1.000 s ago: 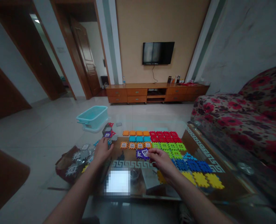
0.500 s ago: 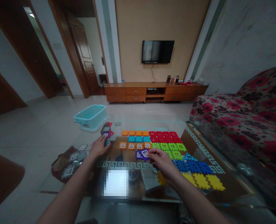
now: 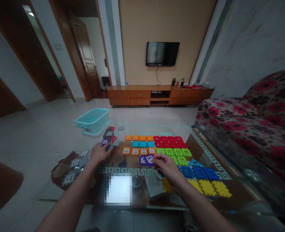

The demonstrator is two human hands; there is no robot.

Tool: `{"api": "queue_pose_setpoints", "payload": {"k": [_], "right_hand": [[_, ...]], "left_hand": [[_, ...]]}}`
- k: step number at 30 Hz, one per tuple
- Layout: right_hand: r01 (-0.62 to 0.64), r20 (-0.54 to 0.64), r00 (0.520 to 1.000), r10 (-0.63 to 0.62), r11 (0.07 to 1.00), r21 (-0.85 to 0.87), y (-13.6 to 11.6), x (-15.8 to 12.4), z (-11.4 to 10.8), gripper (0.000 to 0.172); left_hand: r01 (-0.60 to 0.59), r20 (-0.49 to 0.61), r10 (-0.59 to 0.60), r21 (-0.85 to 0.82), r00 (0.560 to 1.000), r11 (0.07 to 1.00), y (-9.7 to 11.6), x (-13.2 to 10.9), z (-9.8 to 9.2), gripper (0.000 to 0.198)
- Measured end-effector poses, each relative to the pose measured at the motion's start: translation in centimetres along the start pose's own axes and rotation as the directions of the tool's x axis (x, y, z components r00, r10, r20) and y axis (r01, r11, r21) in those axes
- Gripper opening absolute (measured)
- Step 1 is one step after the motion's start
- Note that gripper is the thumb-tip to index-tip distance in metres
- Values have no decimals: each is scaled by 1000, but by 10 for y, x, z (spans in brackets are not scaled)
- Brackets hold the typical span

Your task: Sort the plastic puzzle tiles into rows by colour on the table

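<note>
- Two things have shifted in the last second. Your left hand and the single loose purple plastic window tile at its fingertips have both slid leftward, farther from the row of orange plastic window tiles.
- That hand lies fairly flat, with its fingers stretched toward the loose tile. You cannot tell from this view whether the tips grip it or only press on it.
- The loose tile now sits well left of the orange row, near the heap of grey plastic tiles. Because it moved together with the hand, it looks dragged along rather than left lying.
- Your right hand has not budged. Thumb and forefinger stay narrowed in a pinch on the right edge of the pair of joined purple plastic window tiles, which lies just on your side of the orange row.
- Compared with the earlier frame, the orange row, the purple pair and the block of red plastic tiles to the right of the row all sit where they did. Only the left side of the layout has changed.
</note>
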State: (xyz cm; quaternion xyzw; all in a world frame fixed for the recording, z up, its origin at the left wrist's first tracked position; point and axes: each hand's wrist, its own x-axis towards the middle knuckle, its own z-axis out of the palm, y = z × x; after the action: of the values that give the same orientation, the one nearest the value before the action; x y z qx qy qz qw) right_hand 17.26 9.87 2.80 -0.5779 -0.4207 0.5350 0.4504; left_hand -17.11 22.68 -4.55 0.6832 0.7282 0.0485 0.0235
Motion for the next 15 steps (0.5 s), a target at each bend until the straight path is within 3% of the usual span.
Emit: {"api": "queue_pose_setpoints", "payload": {"k": [7,15], "right_hand": [[-8,-2,1000,8,1000,18,0,-1,0,15],[3,-5,1000,-3,1000,9,0,2,1,15]], "left_hand": [[32,20,-33,7,999,999,-1,0,1,63],[26,-18,-25,33,1000,999,4,-6,-16,58]]}}
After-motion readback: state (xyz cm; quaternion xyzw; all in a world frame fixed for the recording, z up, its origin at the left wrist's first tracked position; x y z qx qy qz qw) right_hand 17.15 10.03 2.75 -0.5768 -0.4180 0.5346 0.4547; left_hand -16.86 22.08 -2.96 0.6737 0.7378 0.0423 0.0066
